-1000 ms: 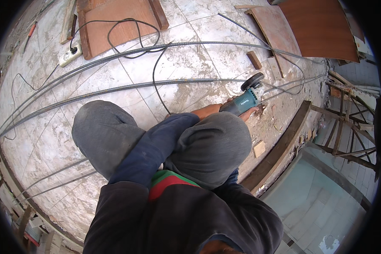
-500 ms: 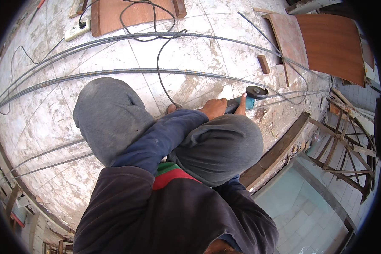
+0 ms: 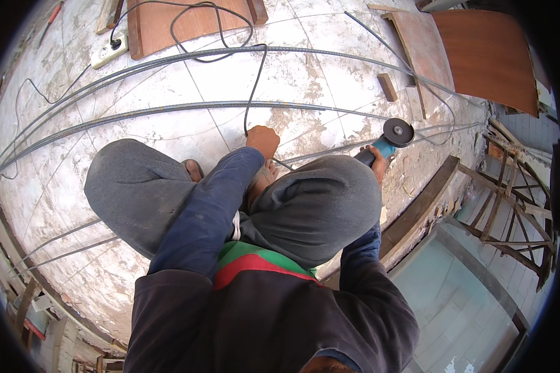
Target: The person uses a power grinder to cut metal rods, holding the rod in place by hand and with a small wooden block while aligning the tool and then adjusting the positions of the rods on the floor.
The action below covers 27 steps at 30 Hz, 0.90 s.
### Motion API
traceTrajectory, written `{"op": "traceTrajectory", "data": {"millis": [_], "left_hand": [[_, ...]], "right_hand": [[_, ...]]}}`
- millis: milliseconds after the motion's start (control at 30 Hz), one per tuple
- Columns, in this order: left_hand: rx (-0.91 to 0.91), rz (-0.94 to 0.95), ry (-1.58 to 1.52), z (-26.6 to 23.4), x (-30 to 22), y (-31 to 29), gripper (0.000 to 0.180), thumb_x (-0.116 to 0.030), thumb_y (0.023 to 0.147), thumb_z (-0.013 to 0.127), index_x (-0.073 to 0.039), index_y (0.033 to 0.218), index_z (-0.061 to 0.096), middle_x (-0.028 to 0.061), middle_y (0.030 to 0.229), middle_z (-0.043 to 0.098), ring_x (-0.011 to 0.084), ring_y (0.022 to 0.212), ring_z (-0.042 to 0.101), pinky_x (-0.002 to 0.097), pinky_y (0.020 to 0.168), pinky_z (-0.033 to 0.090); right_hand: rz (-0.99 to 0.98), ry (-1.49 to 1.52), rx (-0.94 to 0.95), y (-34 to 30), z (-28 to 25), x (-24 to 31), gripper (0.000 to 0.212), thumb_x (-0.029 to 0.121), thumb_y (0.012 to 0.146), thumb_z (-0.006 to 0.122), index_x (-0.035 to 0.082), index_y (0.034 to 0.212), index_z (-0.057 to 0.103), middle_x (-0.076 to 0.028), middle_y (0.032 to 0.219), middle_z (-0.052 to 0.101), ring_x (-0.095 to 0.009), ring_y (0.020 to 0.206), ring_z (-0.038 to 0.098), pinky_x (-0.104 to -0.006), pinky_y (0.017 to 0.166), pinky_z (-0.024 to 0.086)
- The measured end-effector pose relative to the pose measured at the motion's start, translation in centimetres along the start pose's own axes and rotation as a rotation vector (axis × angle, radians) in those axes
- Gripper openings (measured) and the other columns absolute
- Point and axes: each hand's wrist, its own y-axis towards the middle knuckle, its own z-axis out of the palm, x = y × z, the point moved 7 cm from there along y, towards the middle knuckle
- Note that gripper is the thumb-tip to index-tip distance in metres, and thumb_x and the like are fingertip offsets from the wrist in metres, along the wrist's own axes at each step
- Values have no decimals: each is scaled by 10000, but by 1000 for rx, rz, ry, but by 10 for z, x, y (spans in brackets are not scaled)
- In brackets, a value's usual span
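Observation:
My right hand [image 3: 378,164] is wrapped round the body of a blue-green angle grinder [image 3: 386,148], just beyond my right knee. The grinder's dark cutting disc [image 3: 398,132] faces up, close to the steel bars. In front of my shins, my left hand [image 3: 263,142] is closed on the grinder's black power cord [image 3: 252,90]. The cord comes out beside that hand and passes toward my right knee, which hides part of it. Long ribbed steel bars [image 3: 168,108] lie across the floor in front of me.
A white socket strip [image 3: 110,52] with a plug in it lies at the far left, by a brown wooden panel [image 3: 186,28]. A small wood block [image 3: 387,87] is ahead to the right. A timber beam [image 3: 417,214] edges the floor at the right, beside a lower tiled area [image 3: 442,298].
My left hand has left the grinder and moved left, onto the cord. My right hand has shifted the grinder slightly right, and its disc now faces up more. My knees have moved a little left.

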Motion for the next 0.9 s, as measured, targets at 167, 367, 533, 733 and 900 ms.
{"op": "traceTrajectory", "data": {"millis": [167,367,533,733,900], "left_hand": [[377,-97,-283,33,8,-6,360,-216,690,799,-57,1008,744,189,1064,705,307,1024,682,402,854,557],[-473,19,-148,-28,-7,14,201,-164,846,660,-39,986,588,151,968,579,366,939,631,507,773,500],[-760,-239,104,-68,23,10,226,-204,892,621,-43,1050,604,140,1061,573,382,1079,595,679,950,362],[-321,-415,-81,-44,75,22,336,-355,973,537,-63,1110,630,167,1169,593,376,1134,587,745,1010,246],[-381,-424,-85,-56,78,21,295,-307,954,581,-48,1048,687,161,1110,633,358,1105,615,762,1046,201]], "right_hand": [[-187,-380,41,1,0,17,329,213,688,742,-47,853,625,-120,783,636,-206,673,610,-338,633,497],[-334,-659,229,-5,39,23,1047,119,666,783,28,1520,184,-215,1209,583,-305,1041,604,-355,895,497],[-418,-879,358,-4,59,25,1125,137,684,773,76,1558,67,-279,1320,519,-324,1117,587,-355,958,471],[-341,-921,353,-14,67,35,1073,131,702,761,63,1541,95,-263,1262,548,-316,1059,615,-356,905,504],[-399,-1061,356,-12,63,43,1101,175,667,793,5,1516,114,-289,1232,580,-383,1098,613,-401,940,497]]}}
